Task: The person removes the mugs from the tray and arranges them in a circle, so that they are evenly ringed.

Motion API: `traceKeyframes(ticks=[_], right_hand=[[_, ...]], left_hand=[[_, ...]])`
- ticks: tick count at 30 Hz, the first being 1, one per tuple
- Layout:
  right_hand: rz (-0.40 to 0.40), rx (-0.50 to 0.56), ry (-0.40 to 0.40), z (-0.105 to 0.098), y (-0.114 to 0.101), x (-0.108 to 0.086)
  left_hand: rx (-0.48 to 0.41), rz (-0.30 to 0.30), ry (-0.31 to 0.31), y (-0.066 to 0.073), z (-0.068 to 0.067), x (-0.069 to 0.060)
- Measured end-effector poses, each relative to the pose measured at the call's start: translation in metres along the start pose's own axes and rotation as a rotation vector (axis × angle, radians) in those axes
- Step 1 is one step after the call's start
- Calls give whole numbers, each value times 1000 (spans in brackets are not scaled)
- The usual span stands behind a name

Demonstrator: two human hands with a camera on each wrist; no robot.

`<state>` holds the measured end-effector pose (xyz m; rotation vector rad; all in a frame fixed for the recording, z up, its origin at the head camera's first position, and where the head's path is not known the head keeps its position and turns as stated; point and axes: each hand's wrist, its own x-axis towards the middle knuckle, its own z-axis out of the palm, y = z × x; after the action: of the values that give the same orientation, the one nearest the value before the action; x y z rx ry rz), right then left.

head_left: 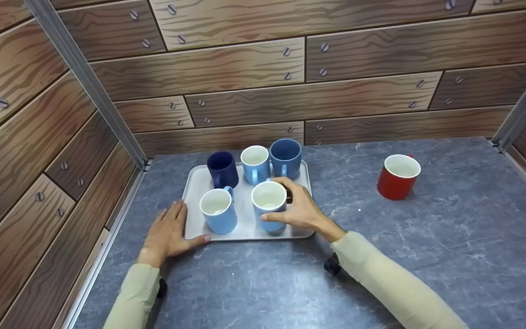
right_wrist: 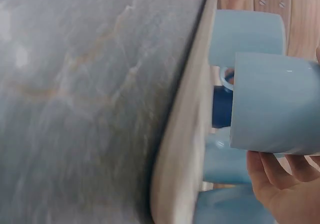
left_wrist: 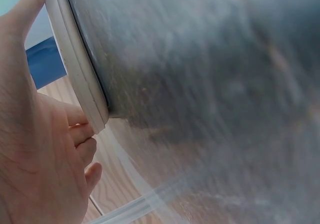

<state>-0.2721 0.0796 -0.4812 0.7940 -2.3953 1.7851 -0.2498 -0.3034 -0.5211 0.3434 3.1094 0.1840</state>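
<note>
My right hand point(head_left: 302, 208) grips a light blue mug point(head_left: 268, 219) at the front right of the white tray point(head_left: 244, 230); in the right wrist view the fingers curl against the side of this mug point(right_wrist: 275, 104). My left hand point(head_left: 168, 233) rests at the tray's front left corner, thumb along the front edge, and in the left wrist view the hand point(left_wrist: 45, 159) touches the tray rim point(left_wrist: 80, 74). Beside it stands another light blue mug point(head_left: 222, 219). Behind are a dark blue mug point(head_left: 226, 176), a light blue mug point(head_left: 257, 171) and a medium blue mug point(head_left: 286, 160).
A red mug point(head_left: 396, 183) with a white inside stands on the grey marbled table point(head_left: 450, 237), to the right of the tray. Wood-patterned walls point(head_left: 244, 68) with metal corner strips stand behind and at both sides.
</note>
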Motion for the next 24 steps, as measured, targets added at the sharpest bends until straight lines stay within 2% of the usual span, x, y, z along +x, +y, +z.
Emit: traceKeyframes(ticks=[5,11,24], right_hand=[[-10,24,16,-18,-8,-9],[-29,-11,69,-43,-13,-23],[-25,-77,178,-100,-10,-62]], left_hand=[[-2,-2,7,-1,0,0],[-3,9,15,0,0,0],[0,19,39,0,2,0]])
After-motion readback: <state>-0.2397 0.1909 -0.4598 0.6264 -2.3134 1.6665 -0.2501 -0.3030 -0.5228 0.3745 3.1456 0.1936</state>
